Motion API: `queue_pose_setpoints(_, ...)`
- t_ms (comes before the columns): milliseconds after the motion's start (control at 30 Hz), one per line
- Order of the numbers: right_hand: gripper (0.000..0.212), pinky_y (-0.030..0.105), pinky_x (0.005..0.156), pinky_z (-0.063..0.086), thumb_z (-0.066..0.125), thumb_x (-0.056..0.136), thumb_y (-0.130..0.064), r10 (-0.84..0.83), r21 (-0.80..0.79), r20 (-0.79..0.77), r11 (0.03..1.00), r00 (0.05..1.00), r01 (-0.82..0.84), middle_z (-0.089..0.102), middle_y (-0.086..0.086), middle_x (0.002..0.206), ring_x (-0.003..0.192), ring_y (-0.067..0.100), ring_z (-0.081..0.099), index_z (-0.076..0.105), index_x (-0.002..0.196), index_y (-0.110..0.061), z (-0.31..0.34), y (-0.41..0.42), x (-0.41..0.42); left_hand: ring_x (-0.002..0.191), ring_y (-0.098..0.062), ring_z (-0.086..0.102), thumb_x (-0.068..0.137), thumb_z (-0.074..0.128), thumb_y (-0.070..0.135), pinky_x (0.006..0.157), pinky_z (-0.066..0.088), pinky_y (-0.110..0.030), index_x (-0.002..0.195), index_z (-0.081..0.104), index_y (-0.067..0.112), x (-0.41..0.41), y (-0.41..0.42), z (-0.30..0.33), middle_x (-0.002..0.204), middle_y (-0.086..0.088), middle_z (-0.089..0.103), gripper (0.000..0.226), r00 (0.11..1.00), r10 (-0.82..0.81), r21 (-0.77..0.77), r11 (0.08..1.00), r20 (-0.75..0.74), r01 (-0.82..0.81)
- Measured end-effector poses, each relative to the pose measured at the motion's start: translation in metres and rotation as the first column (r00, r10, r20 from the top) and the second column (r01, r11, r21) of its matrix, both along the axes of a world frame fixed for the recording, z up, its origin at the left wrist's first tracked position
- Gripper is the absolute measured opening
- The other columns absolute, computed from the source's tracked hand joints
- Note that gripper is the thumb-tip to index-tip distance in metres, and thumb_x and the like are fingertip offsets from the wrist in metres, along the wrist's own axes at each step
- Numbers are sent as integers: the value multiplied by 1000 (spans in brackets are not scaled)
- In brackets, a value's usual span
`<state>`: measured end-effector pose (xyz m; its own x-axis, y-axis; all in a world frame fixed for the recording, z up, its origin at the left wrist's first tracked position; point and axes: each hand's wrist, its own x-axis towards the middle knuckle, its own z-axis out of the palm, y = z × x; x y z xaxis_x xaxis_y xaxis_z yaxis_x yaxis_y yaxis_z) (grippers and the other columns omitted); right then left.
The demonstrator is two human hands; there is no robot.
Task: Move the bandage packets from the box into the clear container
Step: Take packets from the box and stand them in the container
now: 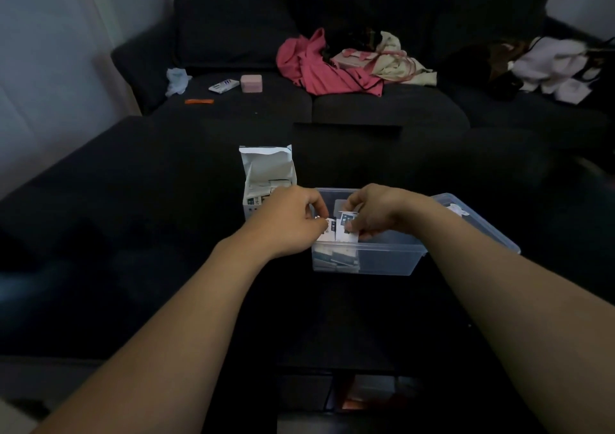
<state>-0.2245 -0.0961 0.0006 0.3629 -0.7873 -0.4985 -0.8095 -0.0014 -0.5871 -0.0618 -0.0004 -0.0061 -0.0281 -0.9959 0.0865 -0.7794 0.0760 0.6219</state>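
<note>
We hold bandage packets [336, 230] over the clear container's [392, 260] left end, left hand [293, 224] and right hand [372, 217] fingers pinching them, probably upright. Drop is straight down; box [266, 180] sits just behind-left, nearer the left hand.

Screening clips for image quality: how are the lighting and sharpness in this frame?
Head view: dim, with the dark table and sofa merging; wide-angle bending at the edges; the packets in both hands' grip over the clear container are soft, print unreadable.
</note>
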Motion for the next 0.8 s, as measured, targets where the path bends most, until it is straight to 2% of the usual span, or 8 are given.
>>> queue_pose_setpoints(100, 29, 27, 72, 56, 70, 90, -9, 61, -56, -64, 996, 996, -64, 65, 4, 101, 87, 16, 65, 61, 116, -20, 0, 4, 2, 69, -12, 62, 92, 69, 20, 70, 54, -30, 100, 71, 22, 0, 0, 0, 73, 1, 63, 9, 1000, -4, -4, 1000, 1, 4)
queue_pose_setpoints(233, 45, 31, 78, 55, 74, 89, -22, 104, -64, -147, 991, 984, -114, 64, 4, 94, 84, 16, 62, 57, 130, -20, 1, 9, 7, 70, -12, 62, 90, 71, 21, 70, 53, -31, 100, 72, 21, 0, 0, -1, 73, 2, 63, 10, 1000, -8, -3, 1000, -4, 8)
queue_pose_setpoints(333, 50, 31, 76, 53, 73, 89, -33, 114, -76, -206, 988, 972, -132, 63, 6, 93, 83, 17, 61, 57, 132, -14, 0, 11, 11, 69, -9, 62, 91, 71, 22, 66, 49, -27, 99, 71, 23, 1, -1, -1, 72, 4, 63, 8, 1000, -14, 4, 1000, -11, 14)
queue_pose_setpoints(467, 49, 28, 68, 52, 73, 89, -32, 98, -103, -248, 987, 964, -127, 64, 8, 97, 79, 17, 61, 59, 131, -12, -2, 10, 15, 65, -7, 60, 92, 71, 24, 64, 45, -24, 96, 70, 25, 0, 0, 0, 68, 6, 62, 4, 1000, -21, -4, 1000, -4, 21)
queue_pose_setpoints(567, 49, 30, 74, 55, 73, 89, -32, 104, -114, -278, 983, 955, -140, 65, 10, 103, 82, 18, 62, 58, 132, -12, -2, 9, 18, 63, -7, 60, 93, 71, 25, 64, 45, -24, 95, 69, 25, 0, 0, 0, 67, 5, 63, 2, 1000, -24, -6, 1000, -4, 23)
queue_pose_setpoints(700, 57, 32, 83, 57, 74, 87, -35, 96, -115, -269, 985, 958, -131, 65, 11, 107, 95, 21, 66, 54, 135, -12, 2, 11, 18, 65, -9, 61, 93, 71, 27, 65, 47, -25, 95, 68, 25, 0, 1, 1, 69, 3, 64, 3, 999, -30, 1, 1000, -13, 30)
queue_pose_setpoints(800, 62, 30, 71, 57, 77, 83, -39, 58, -148, -279, 984, 959, -103, 65, 10, 99, 87, 20, 67, 53, 133, -11, 4, 14, 19, 66, -8, 61, 93, 70, 28, 65, 48, -25, 97, 69, 25, 0, 1, 1, 72, 3, 64, 5, 999, -34, 8, 999, -13, 34)
